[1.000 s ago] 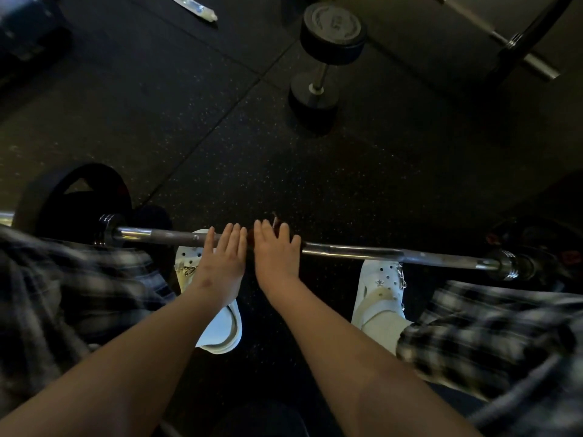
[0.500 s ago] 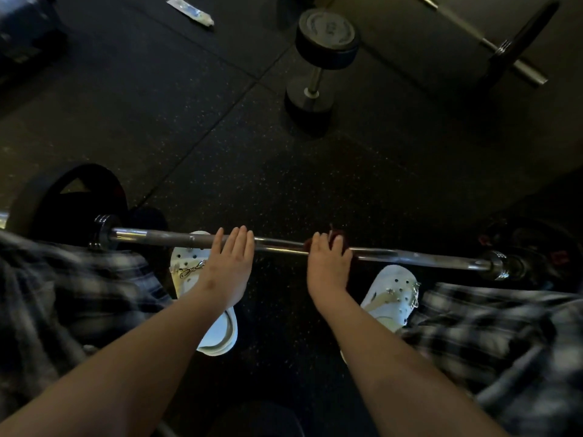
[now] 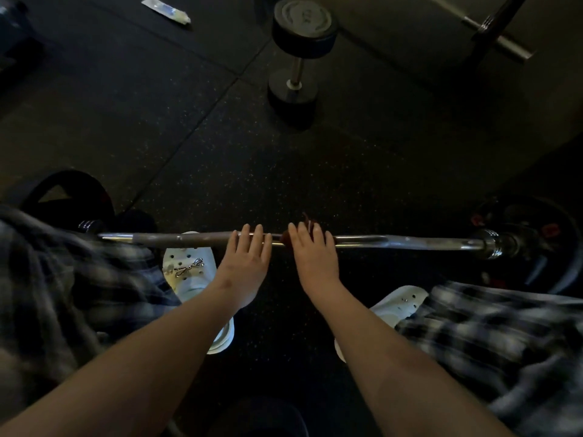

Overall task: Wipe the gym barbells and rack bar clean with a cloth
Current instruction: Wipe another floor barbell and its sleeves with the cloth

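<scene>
A steel barbell lies across the dark rubber floor in front of my feet, with black plates on its left end and right end. My left hand rests on the bar near its middle, fingers straight across it. Just to its right, my right hand holds a dark red cloth against the bar, fingers bent over both. Cloth edges stick out to the left of the hand and beyond the fingertips. Both thumbs are hidden.
A black dumbbell stands on end on the floor ahead. Another barbell lies at the top right, and a white tube at the top left. My white clogs and plaid trousers flank my arms.
My right hand slid the cloth right along the bar, away from my left hand, then came back left until it is close beside it. My left hand stayed on the bar.
</scene>
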